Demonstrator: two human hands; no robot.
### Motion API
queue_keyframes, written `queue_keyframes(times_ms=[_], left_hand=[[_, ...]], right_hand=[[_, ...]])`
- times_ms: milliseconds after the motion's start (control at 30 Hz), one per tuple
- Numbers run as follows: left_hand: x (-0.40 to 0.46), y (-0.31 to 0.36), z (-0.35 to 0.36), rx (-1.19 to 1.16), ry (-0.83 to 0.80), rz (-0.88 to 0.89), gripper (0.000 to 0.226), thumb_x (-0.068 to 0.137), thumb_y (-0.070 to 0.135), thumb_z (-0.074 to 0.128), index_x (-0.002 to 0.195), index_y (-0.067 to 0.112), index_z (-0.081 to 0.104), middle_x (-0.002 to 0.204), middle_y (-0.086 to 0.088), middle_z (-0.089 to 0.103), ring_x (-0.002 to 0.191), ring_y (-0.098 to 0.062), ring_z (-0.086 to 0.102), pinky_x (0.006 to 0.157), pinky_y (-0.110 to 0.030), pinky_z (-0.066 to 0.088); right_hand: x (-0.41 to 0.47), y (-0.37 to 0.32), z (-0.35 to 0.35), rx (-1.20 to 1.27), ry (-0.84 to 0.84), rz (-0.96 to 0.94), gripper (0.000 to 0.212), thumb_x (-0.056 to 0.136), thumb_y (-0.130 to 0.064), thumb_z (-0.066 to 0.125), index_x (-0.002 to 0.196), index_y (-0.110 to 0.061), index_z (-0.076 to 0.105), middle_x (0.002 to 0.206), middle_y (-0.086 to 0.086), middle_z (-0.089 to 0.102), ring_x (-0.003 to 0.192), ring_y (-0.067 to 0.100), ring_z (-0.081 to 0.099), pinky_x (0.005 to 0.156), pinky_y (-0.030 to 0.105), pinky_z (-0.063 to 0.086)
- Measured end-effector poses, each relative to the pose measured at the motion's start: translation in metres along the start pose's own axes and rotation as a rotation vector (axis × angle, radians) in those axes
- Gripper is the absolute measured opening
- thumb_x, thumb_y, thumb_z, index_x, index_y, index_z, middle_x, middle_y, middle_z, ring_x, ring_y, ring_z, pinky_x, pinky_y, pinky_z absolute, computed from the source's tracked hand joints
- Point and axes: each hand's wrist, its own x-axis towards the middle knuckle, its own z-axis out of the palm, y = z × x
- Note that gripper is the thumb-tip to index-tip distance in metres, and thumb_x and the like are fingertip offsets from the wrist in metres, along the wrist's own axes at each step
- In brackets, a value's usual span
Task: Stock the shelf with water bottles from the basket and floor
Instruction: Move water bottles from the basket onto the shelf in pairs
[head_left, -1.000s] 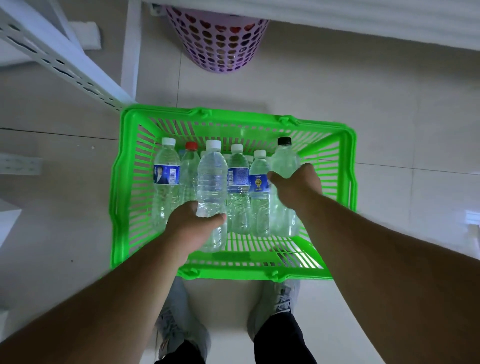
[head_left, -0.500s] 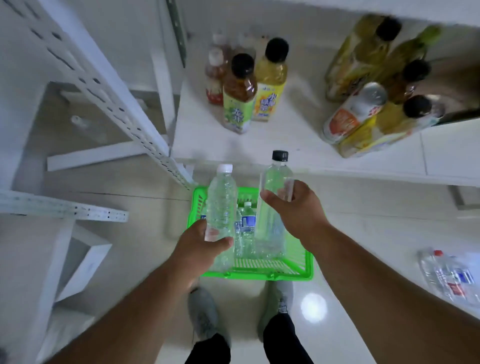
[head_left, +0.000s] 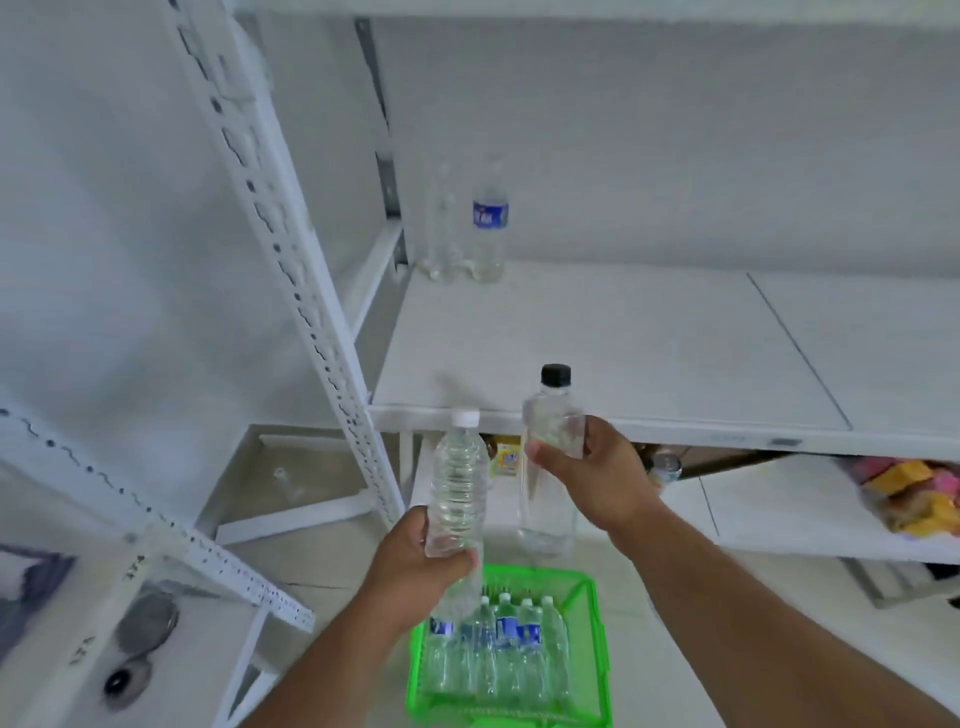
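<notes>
Left hand (head_left: 415, 561) gripping white-cap bottle (head_left: 460, 488), right hand (head_left: 597, 475) gripping black-cap bottle (head_left: 550, 467), both nearing shelf (head_left: 623, 353); best setting them upright beside the back-corner bottles (head_left: 480, 228).

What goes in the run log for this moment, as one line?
left hand: holds white-capped bottle | right hand: holds black-capped bottle | shelf: two bottles at back | basket: bottles remain

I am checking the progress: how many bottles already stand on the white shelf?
2: a clear bottle and a blue-labelled bottle, side by side at the back left corner of the shelf.
</notes>
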Motion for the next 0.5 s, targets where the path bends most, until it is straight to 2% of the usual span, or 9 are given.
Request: queue_keyframes(times_ms=[100, 200, 267, 333, 400, 500], left_hand=[[-0.027, 0.032, 0.003, -0.015, 0.062, 0.047, 0.037, 0.071, 0.012, 0.083, 0.101, 0.026, 0.066, 0.094, 0.008, 0.076, 0.087, -0.009, 0.071, 0.079, -0.029, 0.055], [-0.048, 0.057, 0.01, -0.033, 0.137, 0.104, 0.036, 0.069, 0.006, 0.085, 0.097, 0.022, 0.069, 0.088, 0.008, 0.077, 0.085, -0.009, 0.072, 0.066, -0.014, 0.05], [-0.06, 0.07, 0.015, -0.043, 0.177, 0.136, 0.035, 0.069, 0.007, 0.085, 0.097, 0.02, 0.07, 0.088, 0.009, 0.077, 0.081, -0.006, 0.072, 0.062, -0.01, 0.048], [-0.068, 0.079, 0.019, -0.048, 0.199, 0.161, 0.034, 0.07, 0.01, 0.085, 0.098, 0.02, 0.07, 0.092, 0.008, 0.077, 0.084, -0.006, 0.072, 0.07, -0.016, 0.052], [-0.072, 0.086, 0.023, -0.075, 0.212, 0.17, 0.034, 0.072, 0.01, 0.084, 0.1, 0.02, 0.07, 0.095, 0.006, 0.077, 0.089, -0.011, 0.073, 0.077, -0.026, 0.056], [-0.075, 0.095, 0.028, -0.087, 0.226, 0.184, 0.033, 0.073, 0.012, 0.084, 0.101, 0.021, 0.071, 0.095, 0.008, 0.077, 0.088, -0.011, 0.073, 0.069, -0.022, 0.055]], right_hand=[[-0.017, -0.03, -0.029, 0.067, -0.023, -0.034, 0.06, 0.065, -0.057, 0.08, 0.113, -0.023, 0.066, 0.105, -0.006, 0.073, 0.098, 0.017, 0.069, 0.09, 0.044, 0.056], [-0.033, -0.054, -0.054, 0.097, -0.049, -0.081, 0.051, 0.068, -0.05, 0.082, 0.109, -0.024, 0.068, 0.101, -0.006, 0.074, 0.094, 0.015, 0.07, 0.087, 0.042, 0.057], [-0.042, -0.066, -0.069, 0.113, -0.068, -0.117, 0.045, 0.07, -0.046, 0.083, 0.107, -0.025, 0.069, 0.099, -0.008, 0.075, 0.092, 0.012, 0.071, 0.084, 0.037, 0.058], [-0.049, -0.075, -0.08, 0.129, -0.078, -0.152, 0.041, 0.071, -0.042, 0.084, 0.106, -0.026, 0.069, 0.096, -0.01, 0.075, 0.087, 0.007, 0.071, 0.076, 0.029, 0.056], [-0.053, -0.081, -0.089, 0.147, -0.076, -0.175, 0.039, 0.071, -0.039, 0.085, 0.103, -0.025, 0.07, 0.094, -0.01, 0.075, 0.084, 0.005, 0.071, 0.074, 0.027, 0.056], [-0.055, -0.086, -0.096, 0.17, -0.078, -0.179, 0.038, 0.071, -0.037, 0.086, 0.103, -0.025, 0.069, 0.095, -0.01, 0.075, 0.087, 0.007, 0.071, 0.078, 0.029, 0.056]])
